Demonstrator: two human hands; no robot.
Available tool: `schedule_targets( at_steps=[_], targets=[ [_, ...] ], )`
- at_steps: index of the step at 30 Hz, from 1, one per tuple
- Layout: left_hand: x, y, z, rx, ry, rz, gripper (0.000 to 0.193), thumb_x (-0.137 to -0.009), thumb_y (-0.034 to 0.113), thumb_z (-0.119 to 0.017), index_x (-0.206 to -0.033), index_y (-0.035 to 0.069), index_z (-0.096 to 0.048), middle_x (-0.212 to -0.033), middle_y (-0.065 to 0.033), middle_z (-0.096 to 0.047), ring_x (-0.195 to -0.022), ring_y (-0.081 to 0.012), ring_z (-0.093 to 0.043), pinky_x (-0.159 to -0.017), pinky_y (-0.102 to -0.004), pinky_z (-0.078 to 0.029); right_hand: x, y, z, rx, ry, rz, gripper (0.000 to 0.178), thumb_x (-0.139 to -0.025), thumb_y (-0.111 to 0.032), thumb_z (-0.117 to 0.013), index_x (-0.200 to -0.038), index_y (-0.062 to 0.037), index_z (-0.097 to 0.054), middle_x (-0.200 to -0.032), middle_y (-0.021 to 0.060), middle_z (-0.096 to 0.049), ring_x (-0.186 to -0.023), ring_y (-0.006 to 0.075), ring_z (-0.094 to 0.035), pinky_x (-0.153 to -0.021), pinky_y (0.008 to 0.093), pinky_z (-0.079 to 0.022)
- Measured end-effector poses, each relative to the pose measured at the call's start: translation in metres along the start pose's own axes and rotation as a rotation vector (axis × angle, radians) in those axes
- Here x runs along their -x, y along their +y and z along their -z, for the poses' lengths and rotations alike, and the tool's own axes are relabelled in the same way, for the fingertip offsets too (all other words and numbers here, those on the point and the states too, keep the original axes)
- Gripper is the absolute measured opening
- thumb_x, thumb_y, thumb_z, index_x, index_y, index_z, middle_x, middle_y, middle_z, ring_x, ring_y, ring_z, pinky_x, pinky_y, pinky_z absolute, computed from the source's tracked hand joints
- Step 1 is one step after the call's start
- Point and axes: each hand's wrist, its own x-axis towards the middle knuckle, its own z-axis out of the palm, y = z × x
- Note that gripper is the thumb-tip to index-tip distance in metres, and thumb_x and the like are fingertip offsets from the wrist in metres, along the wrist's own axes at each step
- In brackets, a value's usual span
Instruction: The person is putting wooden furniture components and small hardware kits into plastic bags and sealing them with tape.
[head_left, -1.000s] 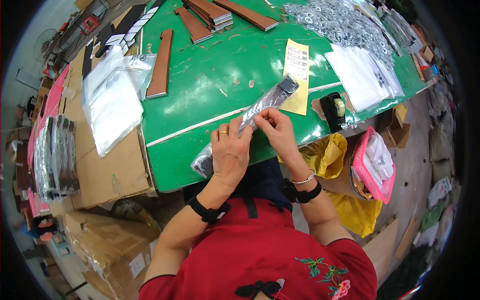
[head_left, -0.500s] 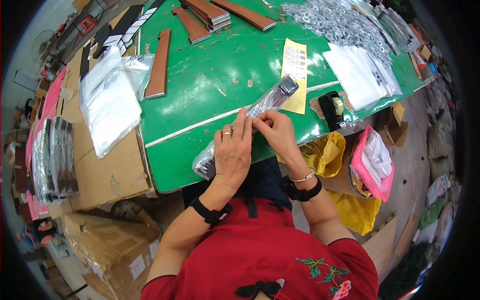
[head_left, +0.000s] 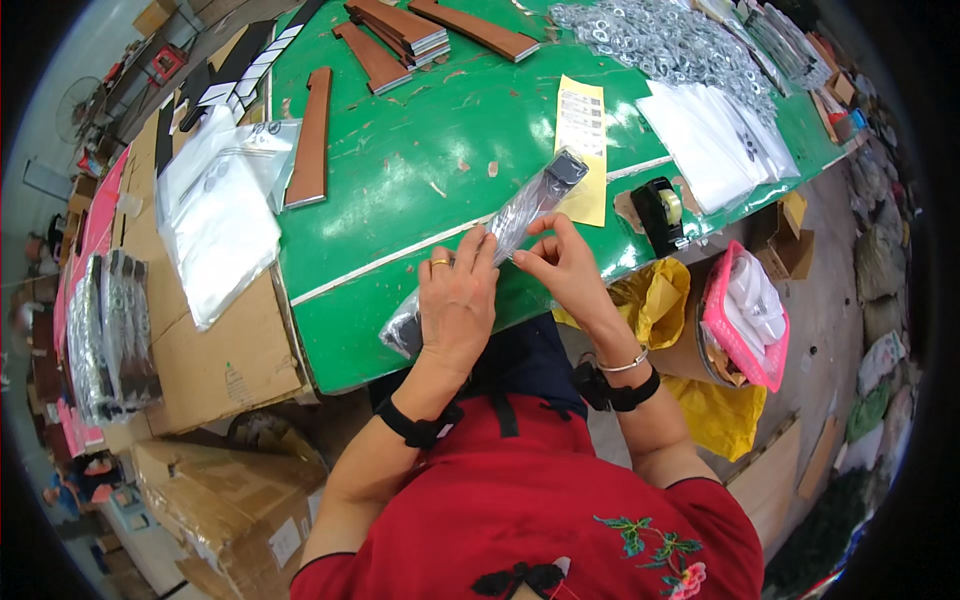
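A long, narrow package in clear plastic (head_left: 530, 205), with dark pieces showing through the wrap, lies slantwise near the table's front edge. Across its middle rests my left hand (head_left: 457, 300), its fingers laid over the plastic and holding it; the thumb is hidden. My right hand (head_left: 565, 262) is at the right side of the package. Its thumb and forefinger are a little apart beside the plastic, with nothing visible between them. A yellow sheet with white labels (head_left: 583, 150) lies behind the package's far end.
The green table (head_left: 400, 170) bears brown strips (head_left: 310, 135), clear bags (head_left: 225, 230), white bags (head_left: 700, 150), a metal-parts heap (head_left: 660, 50) and a black tape dispenser (head_left: 658, 218). Wrapped packages (head_left: 110, 335) lie on cardboard at left. A pink basket (head_left: 715, 310) stands beyond the right edge.
My right thumb and forefinger, close together against the plastic before, have drawn slightly right and parted. My left hand stays on the package. The whole view has shifted a little.
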Motion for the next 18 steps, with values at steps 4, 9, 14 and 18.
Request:
schedule_targets(
  at_steps=[4,9,14,18],
  targets=[
    [-0.008,-0.011,0.006,0.128,-0.039,0.033,0.041,-0.081,0.015,-0.069,-0.121,0.007,-0.063,-0.13,-0.0046,-0.058,-0.096,-0.028,-0.056,-0.084,-0.0396,-0.044,-0.003,0.036,-0.011,-0.158,0.065,0.016,0.03,-0.082,-0.011,-0.075,-0.098,-0.0038,-0.051,-0.07,0.0015,-0.056,-0.063,0.0068,-0.052,-0.054,0.0244,-0.04],
    [-0.031,-0.049,-0.003,0.368,-0.099,0.074,0.037,-0.084,0.017,-0.067,-0.12,0.007,-0.066,-0.121,-0.0107,-0.064,-0.096,-0.034,-0.061,-0.087,-0.0408,-0.047,-0.024,0.026,-0.033,0.047,0.231,0.113,0.029,-0.079,-0.016,-0.079,-0.08,-0.0049,-0.052,-0.066,0.0017,-0.055,-0.059,0.0099,-0.051,-0.053,0.0267,-0.042],
    [-0.043,-0.103,-0.026,1.062,-0.464,0.425,0.038,-0.094,0.025,-0.061,-0.123,0.0,-0.064,-0.109,-0.0097,-0.069,-0.096,-0.0204,-0.064,-0.088,-0.0331,-0.048,-0.053,0.015,-0.05,0.129,0.215,0.089,0.028,-0.079,-0.019,-0.078,-0.081,-0.005,-0.054,-0.065,0.0018,-0.055,-0.058,0.0108,-0.052,-0.053,0.0288,-0.042],
    [-0.03,-0.131,-0.028,1.178,-0.532,0.538,0.04,-0.097,0.027,-0.058,-0.127,0.0,-0.061,-0.113,-0.0034,-0.064,-0.103,-0.0111,-0.057,-0.089,-0.0277,-0.046,-0.06,0.042,-0.066,-0.069,0.007,0.191,0.026,-0.08,-0.018,-0.077,-0.092,-0.0043,-0.058,-0.071,0.0001,-0.058,-0.065,0.0106,-0.056,-0.057,0.0283,-0.044]
  ],
)
